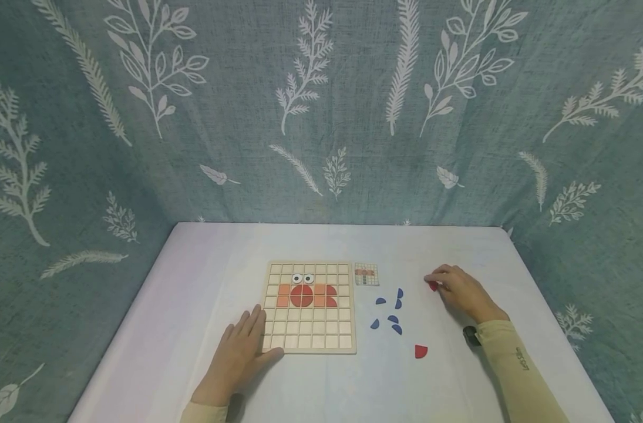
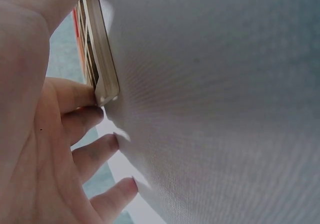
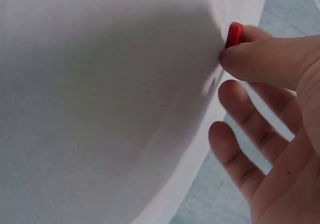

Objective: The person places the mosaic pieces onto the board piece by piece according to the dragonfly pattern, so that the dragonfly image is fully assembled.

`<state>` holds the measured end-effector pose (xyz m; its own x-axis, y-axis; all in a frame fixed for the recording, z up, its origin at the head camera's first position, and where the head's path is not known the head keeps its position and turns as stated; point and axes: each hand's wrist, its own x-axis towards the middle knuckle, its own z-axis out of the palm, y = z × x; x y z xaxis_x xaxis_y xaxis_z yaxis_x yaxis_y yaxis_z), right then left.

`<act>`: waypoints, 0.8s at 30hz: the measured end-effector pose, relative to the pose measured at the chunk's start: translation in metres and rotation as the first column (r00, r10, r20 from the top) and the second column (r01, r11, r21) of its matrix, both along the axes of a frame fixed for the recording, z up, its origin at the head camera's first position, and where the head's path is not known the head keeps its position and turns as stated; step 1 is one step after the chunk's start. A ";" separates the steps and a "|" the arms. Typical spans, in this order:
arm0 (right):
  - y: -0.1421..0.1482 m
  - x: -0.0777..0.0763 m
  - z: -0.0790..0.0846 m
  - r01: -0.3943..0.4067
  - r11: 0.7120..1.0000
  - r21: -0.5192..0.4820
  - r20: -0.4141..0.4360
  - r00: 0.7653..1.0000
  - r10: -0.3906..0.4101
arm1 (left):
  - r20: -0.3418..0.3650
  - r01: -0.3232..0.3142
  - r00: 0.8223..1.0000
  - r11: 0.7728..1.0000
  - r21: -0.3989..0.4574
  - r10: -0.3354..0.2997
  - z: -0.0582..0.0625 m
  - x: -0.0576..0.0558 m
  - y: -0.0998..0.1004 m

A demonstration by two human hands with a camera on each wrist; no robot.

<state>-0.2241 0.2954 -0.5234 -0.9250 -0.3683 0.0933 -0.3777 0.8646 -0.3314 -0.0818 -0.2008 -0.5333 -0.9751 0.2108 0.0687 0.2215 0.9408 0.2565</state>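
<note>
Between the board (image 1: 305, 341) and my right hand (image 1: 461, 291) lie six blue pieces (image 1: 397, 329); a loose red piece (image 1: 421, 351) sits right of the board, nearer me. A card (image 1: 366, 274) rests just beside the board's far right corner. The board's cells hold two eyes (image 1: 297, 278), a red circle (image 1: 297, 292), orange squares (image 1: 319, 289) either side and red quarters (image 1: 330, 291). Well right of the board, my right hand pinches a red quarter piece (image 3: 235, 34); my left hand (image 1: 236, 355), fingers spread, touches the board's near left corner.
</note>
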 end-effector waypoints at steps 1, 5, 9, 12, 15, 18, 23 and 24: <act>0.000 0.000 0.000 0.013 1.000 0.003 0.003 1.000 -0.013 | -0.002 0.002 1.000 1.000 0.000 -0.002 0.000 0.000 0.000; 0.001 0.003 0.003 0.052 0.999 0.002 0.018 0.998 -0.052 | -0.014 0.005 1.000 1.000 -0.003 -0.005 0.000 0.000 0.000; 0.003 0.006 0.004 0.060 0.998 -0.001 0.036 0.998 -0.060 | -0.020 0.005 1.000 1.000 -0.001 -0.005 0.000 0.000 0.001; 0.003 0.007 0.006 0.068 0.998 -0.007 0.061 0.996 -0.067 | -0.017 0.005 1.000 1.000 -0.001 -0.005 0.001 0.001 0.001; 0.002 0.008 0.007 0.080 0.997 -0.009 0.080 0.994 -0.079 | -0.016 0.004 1.000 1.000 -0.003 -0.004 0.002 0.001 0.001; 0.001 0.008 0.006 0.083 0.996 -0.015 0.082 0.993 -0.082 | -0.019 0.003 1.000 1.000 0.000 -0.003 0.002 0.001 0.001; 0.000 0.009 0.004 0.085 0.996 -0.026 0.069 0.994 -0.083 | -0.012 0.001 1.000 1.000 0.003 -0.001 0.000 0.001 0.000; -0.001 0.009 0.004 0.087 0.996 -0.032 0.066 0.994 -0.084 | -0.011 0.001 1.000 1.000 0.003 -0.001 -0.001 0.001 0.000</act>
